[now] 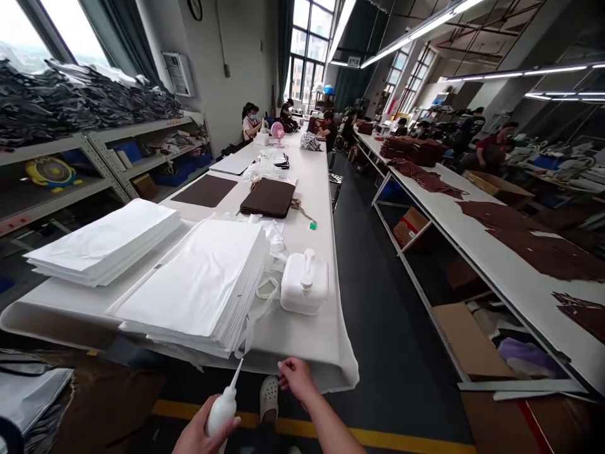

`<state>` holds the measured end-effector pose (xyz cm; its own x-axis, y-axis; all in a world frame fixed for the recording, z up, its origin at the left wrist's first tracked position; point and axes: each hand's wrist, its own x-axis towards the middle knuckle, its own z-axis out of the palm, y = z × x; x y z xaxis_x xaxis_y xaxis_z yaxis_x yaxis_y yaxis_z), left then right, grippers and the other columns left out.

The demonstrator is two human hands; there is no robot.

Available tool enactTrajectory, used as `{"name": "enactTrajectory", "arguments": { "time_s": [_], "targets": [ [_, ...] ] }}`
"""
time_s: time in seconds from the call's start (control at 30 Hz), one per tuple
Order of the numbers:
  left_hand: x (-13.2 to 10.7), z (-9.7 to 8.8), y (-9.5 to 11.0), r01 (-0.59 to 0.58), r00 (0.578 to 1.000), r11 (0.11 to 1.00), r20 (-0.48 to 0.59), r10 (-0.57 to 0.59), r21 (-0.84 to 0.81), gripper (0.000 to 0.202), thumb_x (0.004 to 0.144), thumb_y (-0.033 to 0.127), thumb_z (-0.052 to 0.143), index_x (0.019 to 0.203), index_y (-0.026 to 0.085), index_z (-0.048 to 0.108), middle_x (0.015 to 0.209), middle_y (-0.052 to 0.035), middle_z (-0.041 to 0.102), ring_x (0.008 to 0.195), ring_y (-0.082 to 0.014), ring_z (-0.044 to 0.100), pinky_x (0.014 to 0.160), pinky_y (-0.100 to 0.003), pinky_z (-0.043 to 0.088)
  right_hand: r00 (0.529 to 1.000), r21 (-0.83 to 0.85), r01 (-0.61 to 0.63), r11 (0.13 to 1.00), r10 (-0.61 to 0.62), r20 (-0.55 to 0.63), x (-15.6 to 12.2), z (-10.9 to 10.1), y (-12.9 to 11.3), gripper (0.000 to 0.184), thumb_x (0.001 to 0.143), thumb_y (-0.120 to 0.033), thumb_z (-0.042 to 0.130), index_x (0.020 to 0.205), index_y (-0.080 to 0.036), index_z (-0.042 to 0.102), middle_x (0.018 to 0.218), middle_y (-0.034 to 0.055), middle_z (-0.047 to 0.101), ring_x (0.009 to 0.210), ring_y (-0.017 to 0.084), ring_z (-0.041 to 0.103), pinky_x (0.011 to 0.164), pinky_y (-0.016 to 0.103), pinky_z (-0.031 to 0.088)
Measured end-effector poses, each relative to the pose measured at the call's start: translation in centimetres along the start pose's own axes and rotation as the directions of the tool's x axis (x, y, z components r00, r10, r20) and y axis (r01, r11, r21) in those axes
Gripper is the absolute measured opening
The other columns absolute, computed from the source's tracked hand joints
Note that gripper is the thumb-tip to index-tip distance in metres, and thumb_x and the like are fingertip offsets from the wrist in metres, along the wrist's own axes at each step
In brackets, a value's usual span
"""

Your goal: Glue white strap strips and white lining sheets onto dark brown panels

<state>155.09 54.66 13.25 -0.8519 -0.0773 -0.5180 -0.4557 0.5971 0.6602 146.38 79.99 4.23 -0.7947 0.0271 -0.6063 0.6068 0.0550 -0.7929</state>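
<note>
My left hand (201, 435) is wrapped round a white squeeze bottle (222, 407) with a long thin nozzle pointing up toward the table's near edge. My right hand (295, 377) is just right of the nozzle tip, fingers curled in a pinch with something too small to make out. Both hands are below the front edge of a long white table (312, 343). On the table straight ahead lies a stack of white bags (198, 287), with a second white stack (106, 243) to its left. A white plastic jug (305, 284) lies on its side at the right.
Farther along the table lie a dark brown bag (268, 197) and a brown sheet (205, 190). Several people sit at the far end. Grey shelving (70, 157) with dark stacks runs on the left. A second table (496, 252) with brown pieces stands right, across a dark aisle. My shoe (268, 396) shows below.
</note>
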Motion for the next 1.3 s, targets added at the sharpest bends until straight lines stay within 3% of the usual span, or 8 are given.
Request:
{"name": "enactTrajectory", "arguments": {
  "time_s": [0.2,0.3,0.4,0.53,0.67,0.83,1.17,1.3],
  "targets": [
    [7.3,1.8,0.6,0.019,1.0,0.997,0.012,-0.018,-0.069,0.076,0.076,0.073,0.058,0.13,0.02,0.054,0.121,-0.0079,0.071,0.112,-0.0294,0.067,0.088,-0.029,0.052,0.999,-0.034,-0.042,0.999,0.043,0.004,9.3,5.6,-6.8,0.025,0.097,-0.038,0.066,0.093,-0.014,0.064,0.071,-0.0039,0.064,0.055,0.009,0.061,0.053,0.023,0.052],
    [9.1,2.1,1.1,0.065,0.998,0.992,0.033,-0.061,-0.112,0.075,0.079,0.071,0.055,0.133,0.019,0.051,0.125,-0.0087,0.07,0.115,-0.0284,0.066,0.089,-0.028,0.052,0.994,-0.031,-0.098,0.995,0.097,-0.04,12.9,7.7,-8.2,0.028,0.097,-0.041,0.065,0.092,-0.014,0.063,0.071,-0.004,0.062,0.055,0.009,0.059,0.052,0.022,0.052],
    [10.2,2.1,1.5,0.093,0.993,0.986,0.08,-0.083,-0.139,0.073,0.081,0.069,0.054,0.133,0.019,0.051,0.123,-0.0081,0.07,0.114,-0.027,0.066,0.09,-0.027,0.052,0.986,0.012,-0.16,0.987,0.16,-0.046,14.7,9.3,-8.2,0.027,0.096,-0.038,0.068,0.085,-0.014,0.063,0.068,-0.0048,0.061,0.054,0.008,0.057,0.052,0.022,0.051],
    [11.3,2.1,1.8,0.124,0.985,0.976,0.142,-0.099,-0.181,0.073,0.08,0.068,0.055,0.132,0.017,0.052,0.118,-0.0081,0.072,0.111,-0.0273,0.068,0.091,-0.028,0.051,0.992,0.121,-0.102,0.987,0.11,-0.064,13.9,9.7,-7.8,0.027,0.089,-0.038,0.073,0.08,-0.015,0.062,0.066,-0.0053,0.059,0.055,0.009,0.057,0.057,0.024,0.053],
    [12.5,2.6,2.4,0.159,0.98,0.962,0.156,-0.126,-0.22,0.073,0.081,0.068,0.056,0.133,0.018,0.051,0.126,-0.0103,0.069,0.119,-0.0298,0.064,0.094,-0.03,0.05,0.999,0.198,0.018,0.98,-0.008,-0.05,11.9,8.2,-8.3,0.04,0.072,-0.053,0.08,0.078,-0.019,0.062,0.065,-0.0044,0.059,0.06,0.013,0.057,0.061,0.028,0.055],
    [13.2,3.4,3.3,0.141,0.982,0.957,0.159,-0.103,-0.252,0.069,0.082,0.064,0.059,0.133,0.018,0.051,0.122,-0.0094,0.071,0.115,-0.0288,0.065,0.093,-0.029,0.049,0.999,0.223,0.033,0.974,-0.039,0.025,10.5,6.7,-9.1,0.05,0.063,-0.062,0.083,0.076,-0.019,0.062,0.064,-0.0016,0.061,0.057,0.015,0.056,0.06,0.032,0.055],
    [12.7,2.7,3.0,0.202,0.97,0.954,0.179,-0.164,-0.221,0.071,0.081,0.065,0.06,0.134,0.019,0.051,0.121,-0.0083,0.072,0.115,-0.0291,0.066,0.092,-0.03,0.049,0.992,0.266,0.009,0.964,-0.042,0.119,8.9,6.4,-9.1,0.051,0.064,-0.062,0.085,0.076,-0.018,0.063,0.062,-0.0013,0.061,0.057,0.014,0.058,0.06,0.03,0.055],
    [12.4,2.7,2.9,0.201,0.969,0.944,0.192,-0.154,-0.261,0.076,0.078,0.071,0.059,0.131,0.017,0.055,0.117,-0.0081,0.073,0.111,-0.0284,0.068,0.089,-0.028,0.052,0.987,0.301,0.007,0.953,-0.055,0.152,8.3,6.5,-9.4,0.044,0.07,-0.057,0.082,0.081,-0.017,0.068,0.068,-0.0002,0.064,0.062,0.014,0.059,0.063,0.029,0.056]
  ]
}}
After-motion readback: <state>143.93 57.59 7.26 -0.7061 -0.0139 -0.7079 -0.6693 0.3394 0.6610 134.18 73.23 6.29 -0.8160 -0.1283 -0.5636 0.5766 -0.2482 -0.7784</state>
